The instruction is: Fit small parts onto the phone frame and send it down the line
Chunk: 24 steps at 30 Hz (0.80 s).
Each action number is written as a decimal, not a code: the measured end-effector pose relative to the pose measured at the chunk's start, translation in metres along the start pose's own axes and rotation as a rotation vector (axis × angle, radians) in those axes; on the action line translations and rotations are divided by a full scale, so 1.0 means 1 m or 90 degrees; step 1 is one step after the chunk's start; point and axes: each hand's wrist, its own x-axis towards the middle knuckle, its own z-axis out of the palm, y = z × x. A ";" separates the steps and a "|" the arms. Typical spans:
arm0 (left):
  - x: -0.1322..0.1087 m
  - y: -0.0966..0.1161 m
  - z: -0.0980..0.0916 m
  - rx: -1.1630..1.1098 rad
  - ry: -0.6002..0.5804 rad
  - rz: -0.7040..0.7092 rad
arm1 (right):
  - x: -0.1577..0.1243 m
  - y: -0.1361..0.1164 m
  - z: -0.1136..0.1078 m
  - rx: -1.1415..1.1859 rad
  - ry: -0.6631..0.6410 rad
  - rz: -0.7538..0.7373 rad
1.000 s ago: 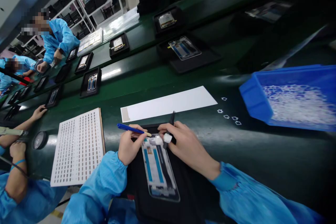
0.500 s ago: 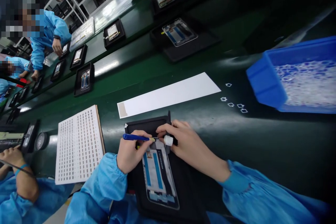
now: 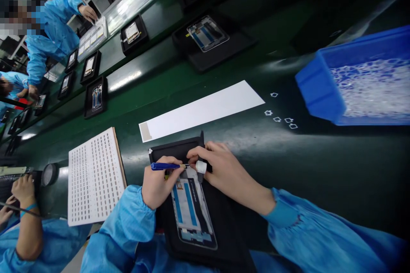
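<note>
My left hand (image 3: 160, 183) pinches a slim blue-handled, pen-like tool (image 3: 165, 166), its thin tip pointing right. My right hand (image 3: 221, 170) is closed with its fingertips bent in close to that tip. At those fingertips sits a small white block-like piece (image 3: 201, 166) with a dark part below it. What the right fingertips grip is hidden. Both hands are over the upper end of an opened device frame (image 3: 187, 204) with blue strips and a black strip. The frame lies in a black tray (image 3: 176, 150), and my hands cover its top edge.
Beyond the tray lie a white paper strip (image 3: 205, 111) and several small white outline pieces (image 3: 277, 119). A blue bin (image 3: 323, 89) of similar pieces stands right. Left are a perforated white board (image 3: 96, 179) and a co-worker's arm (image 3: 28, 222). More black trays (image 3: 96, 97) line the bench.
The view has shifted slightly, so things sit a little further left and higher. My hands keep almost the same pose over the device. A co-worker at the back has raised a hand over clear trays.
</note>
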 end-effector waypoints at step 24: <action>0.005 0.008 -0.002 0.109 -0.097 0.046 | -0.001 0.004 0.002 -0.018 0.002 -0.018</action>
